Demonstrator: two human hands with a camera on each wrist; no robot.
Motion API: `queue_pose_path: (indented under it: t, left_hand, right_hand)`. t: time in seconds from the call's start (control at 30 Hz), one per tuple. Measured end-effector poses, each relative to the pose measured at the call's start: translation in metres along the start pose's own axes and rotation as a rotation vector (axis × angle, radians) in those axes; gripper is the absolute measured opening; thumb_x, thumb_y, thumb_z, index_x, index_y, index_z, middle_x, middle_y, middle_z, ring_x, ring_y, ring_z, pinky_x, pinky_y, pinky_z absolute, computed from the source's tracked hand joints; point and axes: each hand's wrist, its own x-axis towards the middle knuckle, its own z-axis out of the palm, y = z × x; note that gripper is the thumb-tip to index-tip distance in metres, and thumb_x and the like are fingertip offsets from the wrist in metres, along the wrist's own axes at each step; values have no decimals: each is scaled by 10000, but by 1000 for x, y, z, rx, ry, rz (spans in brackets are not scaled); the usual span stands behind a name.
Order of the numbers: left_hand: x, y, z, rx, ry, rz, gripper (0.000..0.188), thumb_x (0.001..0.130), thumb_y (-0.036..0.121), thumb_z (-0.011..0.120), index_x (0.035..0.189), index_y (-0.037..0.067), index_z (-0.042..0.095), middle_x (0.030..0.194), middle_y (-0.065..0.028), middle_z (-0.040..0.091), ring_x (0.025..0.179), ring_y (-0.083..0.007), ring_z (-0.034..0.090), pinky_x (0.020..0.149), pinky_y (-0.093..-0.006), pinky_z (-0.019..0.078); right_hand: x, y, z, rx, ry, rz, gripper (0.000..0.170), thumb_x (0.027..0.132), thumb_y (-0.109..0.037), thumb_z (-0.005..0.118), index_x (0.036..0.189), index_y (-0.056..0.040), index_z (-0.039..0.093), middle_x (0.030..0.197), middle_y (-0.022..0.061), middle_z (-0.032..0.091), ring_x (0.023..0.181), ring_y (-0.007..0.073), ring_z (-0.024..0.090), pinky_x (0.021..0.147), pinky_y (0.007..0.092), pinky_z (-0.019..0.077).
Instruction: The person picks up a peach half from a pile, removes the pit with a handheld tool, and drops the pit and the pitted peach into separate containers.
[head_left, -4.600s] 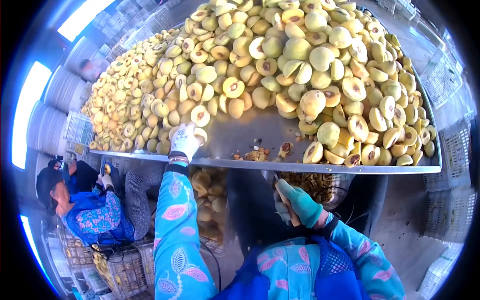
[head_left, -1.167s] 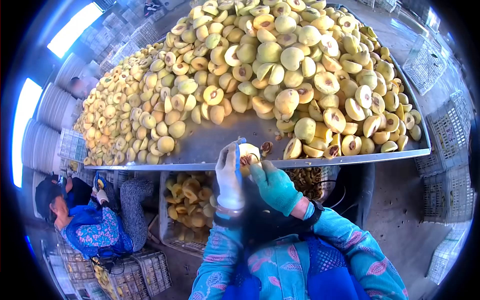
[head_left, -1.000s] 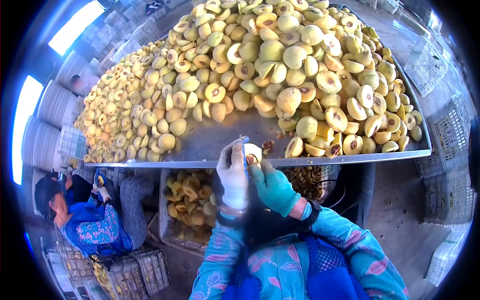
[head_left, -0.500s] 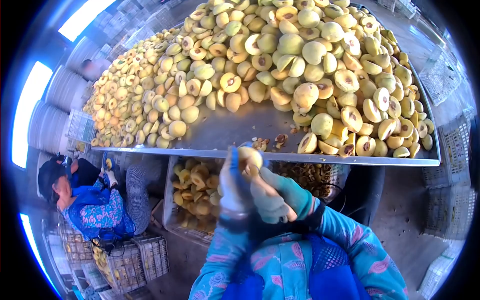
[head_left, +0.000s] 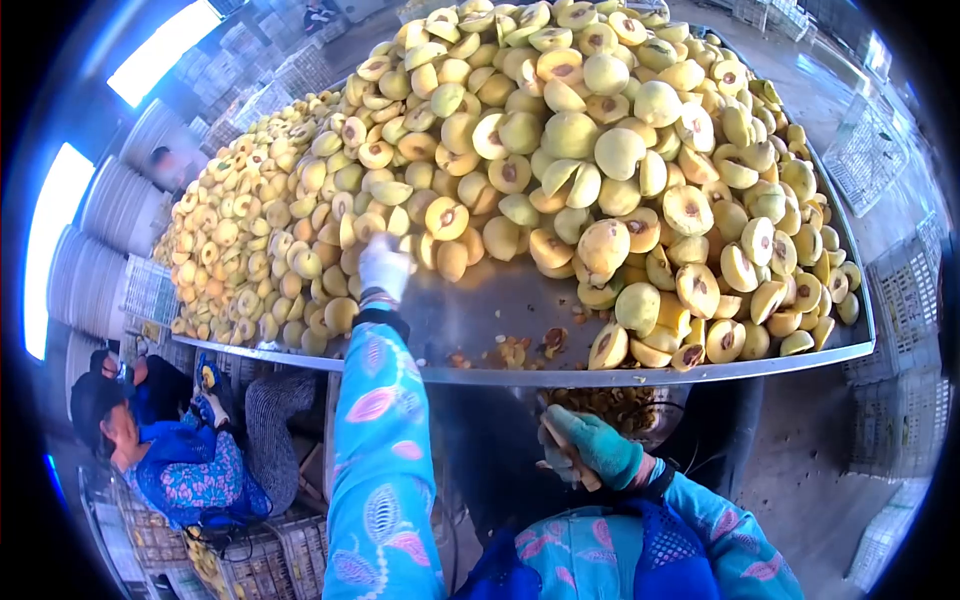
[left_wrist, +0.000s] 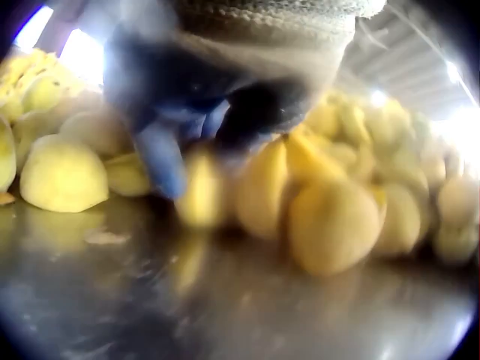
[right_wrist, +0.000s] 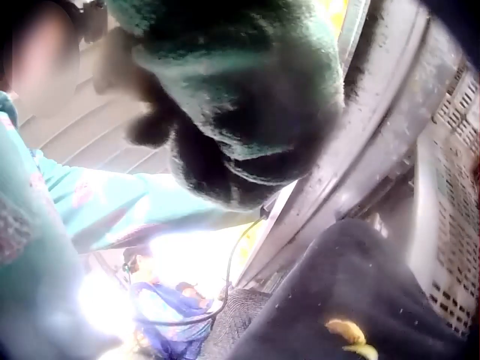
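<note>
My left hand (head_left: 385, 268), in a white glove with blue fingers, reaches over the near edge of a big heap of halved yellow peaches (head_left: 590, 135). It is blurred in the head view. In the left wrist view its blue fingers (left_wrist: 161, 161) point down beside a peach half (left_wrist: 201, 191), with more halves close around. My right hand (head_left: 600, 450), in a green glove, grips the wooden handle of a tool (head_left: 565, 455) above my lap; the tool's working end is hidden. The right wrist view shows the green glove (right_wrist: 247, 97) with its fingers curled.
The heap lies on a metal table with a raised front rim (head_left: 600, 377). Pit scraps (head_left: 515, 350) lie near that rim. Below it is a container of brown scraps (head_left: 620, 405). Another seated person (head_left: 190, 450) works at the left; plastic crates (head_left: 900, 420) stand at the right.
Half a second ago both hands were together at a peach half with the tool. The left hand has since moved forward to the heap without that half; the right has drawn back, still holding the tool.
</note>
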Motion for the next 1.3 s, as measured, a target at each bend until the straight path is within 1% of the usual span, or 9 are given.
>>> queue_pose_path:
  t: [0.13,0.2,0.23,0.3,0.4,0.6,0.87,1.07,1.3]
  left_hand:
    - [-23,-41,-23,-598,-181,-189,410,716,-54,643,1122,-35,595,992,-148,655,789,-261,672,614,-340,581]
    - [-53,-48,-32,-743,-265,-231,428,749,-39,611,1174,-45,567,1035,-153,651,848,-261,669,660,-345,584]
    - [-74,-24,-48,-913,-351,-292,440,765,-32,589,1203,-47,549,1063,-156,646,885,-265,664,687,-349,583]
    - [-115,26,-71,-1211,-474,-379,470,767,-35,565,1233,-65,522,1110,-172,630,940,-265,653,795,-345,557]
    - [-159,63,-63,-1336,-478,-190,439,826,24,542,1249,-86,501,1151,-167,613,992,-242,631,892,-320,512]
    - [-188,103,-44,-1441,-524,-399,347,877,104,571,1195,-31,535,1073,-130,624,952,-193,611,871,-314,487]
    - [-216,140,-42,-1430,-255,-186,290,922,167,582,1157,-1,558,991,-98,618,859,-177,604,804,-299,506]
    - [-219,139,-25,-1261,-168,-293,251,953,200,562,1091,-5,601,988,-73,638,829,-121,597,745,-253,489]
    - [-228,148,-14,-1172,-62,-173,174,910,97,611,1028,-29,630,950,-62,657,825,-95,583,718,-241,488]
  right_hand:
    - [19,-11,8,-354,124,-251,388,1001,-431,393,916,-74,518,572,14,485,422,95,439,401,214,337]
    - [42,-19,15,-736,281,-557,378,979,-411,445,940,-44,523,606,86,559,475,220,551,453,374,432]
    - [55,-23,17,-739,276,-558,378,979,-411,445,940,-44,523,606,86,559,475,220,551,453,374,432]
    - [73,-28,19,-1045,412,-846,366,974,-402,455,977,-37,492,667,192,612,557,372,603,522,481,458]
    - [72,-28,21,-1237,565,-939,300,970,-346,485,951,-47,494,621,186,563,580,393,594,510,479,430]
    - [38,-26,10,-1253,545,-945,330,965,-372,480,948,-43,471,637,228,591,619,436,595,523,527,445]
    - [24,-4,16,-1264,662,-830,271,973,-312,471,942,-45,510,699,231,598,652,449,583,532,520,433]
    - [35,11,13,-1079,671,-846,337,975,-359,452,946,-28,509,681,250,598,652,455,593,570,539,452]
    - [37,27,17,-899,625,-863,335,985,-314,453,1025,-9,584,777,188,628,688,367,609,623,420,482]
